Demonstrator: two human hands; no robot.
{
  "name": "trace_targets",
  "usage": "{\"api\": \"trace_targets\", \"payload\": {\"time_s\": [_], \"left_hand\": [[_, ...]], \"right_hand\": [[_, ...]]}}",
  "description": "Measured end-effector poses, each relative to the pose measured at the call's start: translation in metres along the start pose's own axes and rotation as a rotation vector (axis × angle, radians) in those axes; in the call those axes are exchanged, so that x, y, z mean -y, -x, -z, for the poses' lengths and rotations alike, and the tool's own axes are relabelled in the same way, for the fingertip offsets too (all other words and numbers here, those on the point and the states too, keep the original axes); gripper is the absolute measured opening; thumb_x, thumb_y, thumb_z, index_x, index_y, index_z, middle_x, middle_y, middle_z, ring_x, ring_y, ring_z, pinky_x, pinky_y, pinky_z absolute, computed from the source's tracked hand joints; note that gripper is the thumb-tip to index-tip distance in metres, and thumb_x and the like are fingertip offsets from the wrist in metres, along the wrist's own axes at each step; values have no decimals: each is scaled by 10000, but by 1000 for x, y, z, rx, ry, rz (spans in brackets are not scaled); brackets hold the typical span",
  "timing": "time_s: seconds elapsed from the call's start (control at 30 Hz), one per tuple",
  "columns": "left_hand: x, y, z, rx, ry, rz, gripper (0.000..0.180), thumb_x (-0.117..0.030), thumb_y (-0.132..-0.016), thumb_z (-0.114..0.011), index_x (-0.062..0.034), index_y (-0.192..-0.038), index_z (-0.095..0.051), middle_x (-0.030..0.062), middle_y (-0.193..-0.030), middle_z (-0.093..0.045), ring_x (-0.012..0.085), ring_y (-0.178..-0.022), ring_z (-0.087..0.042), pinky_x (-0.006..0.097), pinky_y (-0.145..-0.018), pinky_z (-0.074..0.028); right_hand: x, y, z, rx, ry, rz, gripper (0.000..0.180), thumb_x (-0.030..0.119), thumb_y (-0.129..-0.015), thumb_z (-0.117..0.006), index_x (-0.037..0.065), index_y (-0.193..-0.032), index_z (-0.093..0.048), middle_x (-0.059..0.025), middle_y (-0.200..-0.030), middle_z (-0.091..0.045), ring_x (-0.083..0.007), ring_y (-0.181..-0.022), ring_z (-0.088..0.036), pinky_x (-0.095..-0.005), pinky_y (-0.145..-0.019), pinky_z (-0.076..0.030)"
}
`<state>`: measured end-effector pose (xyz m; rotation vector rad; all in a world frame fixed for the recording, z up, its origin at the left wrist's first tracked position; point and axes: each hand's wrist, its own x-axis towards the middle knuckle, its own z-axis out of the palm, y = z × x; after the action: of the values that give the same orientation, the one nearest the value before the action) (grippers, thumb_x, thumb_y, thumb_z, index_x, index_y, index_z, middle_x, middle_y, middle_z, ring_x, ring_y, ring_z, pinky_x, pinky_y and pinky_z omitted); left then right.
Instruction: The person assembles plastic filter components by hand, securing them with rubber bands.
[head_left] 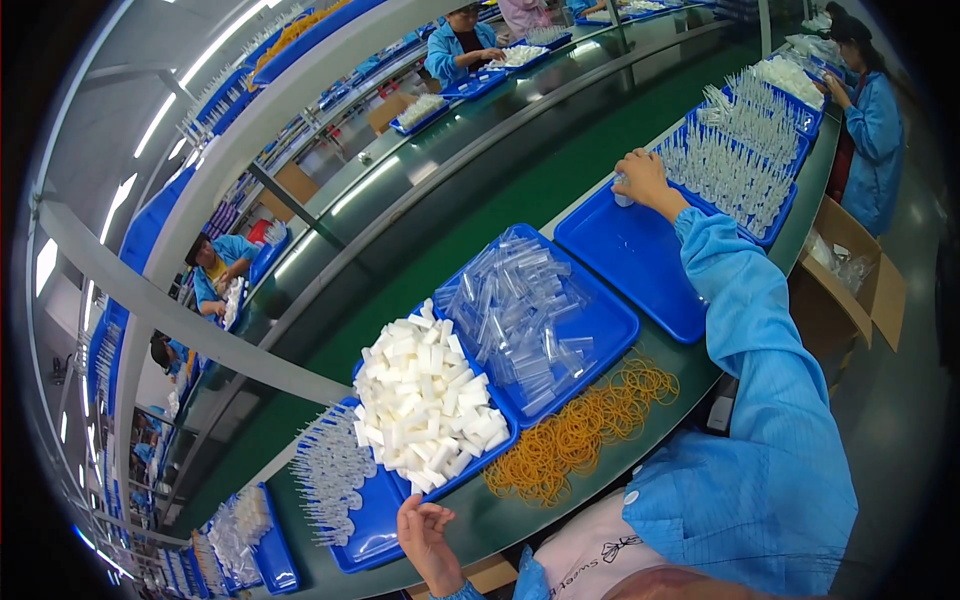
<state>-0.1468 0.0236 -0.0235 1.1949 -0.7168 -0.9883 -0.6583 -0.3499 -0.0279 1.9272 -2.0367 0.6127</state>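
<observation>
My right hand (645, 180) reaches to the far end of a blue tray (635, 255), its fingers closed round a small clear piece (622, 190) mostly hidden by the hand. My left hand (428, 540) is at the near edge of the bench, fingers loosely bent and apart, with nothing seen in them. Just beyond it stands a blue tray heaped with white foam-like blocks (425, 400). Clear plastic tubes (515, 310) lie loose in the tray to the right of those blocks. A pile of yellow-brown rubber bands (580, 430) rests on the bench in front of the tubes.
Left of the blocks, a blue tray (370, 545) holds upright clear pointed pieces (330, 475). More such pieces (730, 170) fill trays beyond my right hand. An open cardboard box (850, 275) stands beside the bench on the right. Co-workers in blue (870, 130) sit along the benches.
</observation>
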Motion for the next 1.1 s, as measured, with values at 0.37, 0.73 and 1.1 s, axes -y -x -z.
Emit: {"api": "trace_targets", "payload": {"time_s": [0.37, 0.73, 1.1], "left_hand": [[9, -10, 0, 72, -80, 51, 408, -276, -949, -550, 20, -1226, -502, 89, -902, -619, 182, -816, -606, 342, -764, -532], [15, -15, 51, 71, 169, 44, 407, -265, -948, -545, -23, -1267, -476, 91, -986, -626, 202, -881, -612, 356, -783, -536], [7, -97, 133, -158, -823, -429, 192, -175, -929, -549, -16, -977, -643, 63, -770, -613, 124, -673, -539, 235, -625, -445]], "right_hand": [[-1, -7, -10, -25, 49, 16, 362, 360, -699, -741, 121, -970, -706, -89, -1041, -577, -270, -1122, -469, -474, -995, -318], [12, 2, -3, -72, -66, -25, 379, 276, -720, -730, 121, -1056, -646, -80, -1080, -530, -267, -1103, -478, -447, -931, -352], [73, 6, 42, -138, -281, 233, 256, 236, -737, -679, 158, -980, -663, -77, -1032, -555, -285, -1053, -515, -438, -874, -416]]}}
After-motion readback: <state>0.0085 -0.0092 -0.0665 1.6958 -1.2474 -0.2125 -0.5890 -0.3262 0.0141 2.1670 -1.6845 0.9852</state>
